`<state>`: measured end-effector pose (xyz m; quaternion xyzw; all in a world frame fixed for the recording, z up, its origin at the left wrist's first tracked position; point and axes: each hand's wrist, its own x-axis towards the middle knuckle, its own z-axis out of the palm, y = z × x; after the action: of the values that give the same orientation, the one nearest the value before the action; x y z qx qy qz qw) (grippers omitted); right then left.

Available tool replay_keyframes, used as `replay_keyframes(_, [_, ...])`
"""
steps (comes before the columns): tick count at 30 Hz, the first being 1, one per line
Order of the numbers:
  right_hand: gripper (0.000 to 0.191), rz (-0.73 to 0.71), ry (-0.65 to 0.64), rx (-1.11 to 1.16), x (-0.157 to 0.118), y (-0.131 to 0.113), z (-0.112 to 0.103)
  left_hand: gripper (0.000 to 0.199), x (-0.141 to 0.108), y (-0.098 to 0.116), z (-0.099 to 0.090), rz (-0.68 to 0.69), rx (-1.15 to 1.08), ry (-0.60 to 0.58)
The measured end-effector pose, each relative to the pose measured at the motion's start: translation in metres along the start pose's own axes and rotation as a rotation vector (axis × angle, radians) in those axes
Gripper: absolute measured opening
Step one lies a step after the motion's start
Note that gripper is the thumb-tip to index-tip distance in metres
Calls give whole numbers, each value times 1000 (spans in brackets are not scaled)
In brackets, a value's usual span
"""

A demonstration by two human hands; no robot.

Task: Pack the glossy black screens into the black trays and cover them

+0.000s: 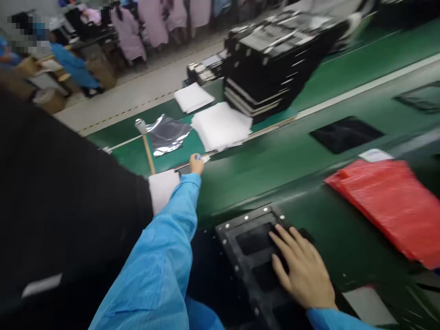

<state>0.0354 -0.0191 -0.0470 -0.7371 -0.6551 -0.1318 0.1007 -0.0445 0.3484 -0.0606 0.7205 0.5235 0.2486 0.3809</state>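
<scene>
On a black tray (237,222) rests the right hand (304,270).

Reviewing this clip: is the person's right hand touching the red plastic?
Apart: the head view shows green surface between the right hand and the red plastic.

Pale floor (132,93) beyond a green bench (247,172)
A yellow-and-black line (150,101) edges the floor; brown boxes (53,103) stand far left.
</scene>
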Motion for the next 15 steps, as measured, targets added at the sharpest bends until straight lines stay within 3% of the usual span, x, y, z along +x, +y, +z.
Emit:
replay_keyframes(4, [41, -17, 63, 10, 5, -7, 2, 37, -107, -5, -32, -29, -70, 17])
replay_keyframes(7, [37, -62, 161, -25, 12, -15, -4, 39, -233, -35, -62, -11, -155, -57])
replay_keyframes(9, [36, -99, 204, -40, 13, -17, -8, 38, -332, -61, -80, -172, -131, -173])
replay_keyframes(12, [39, -100, 191, -17, 11, -14, -11, 27, -463, -94, -97, -444, 145, -354])
replay_keyframes(14, [41, -116, 154, 25, 9, -10, -8, 21, -517, -103, -100, -529, 291, -431])
replay_keyframes(15, [42, -137, 143, 44, 9, -9, -6, 19, -531, -104, -101, -519, 343, -460])
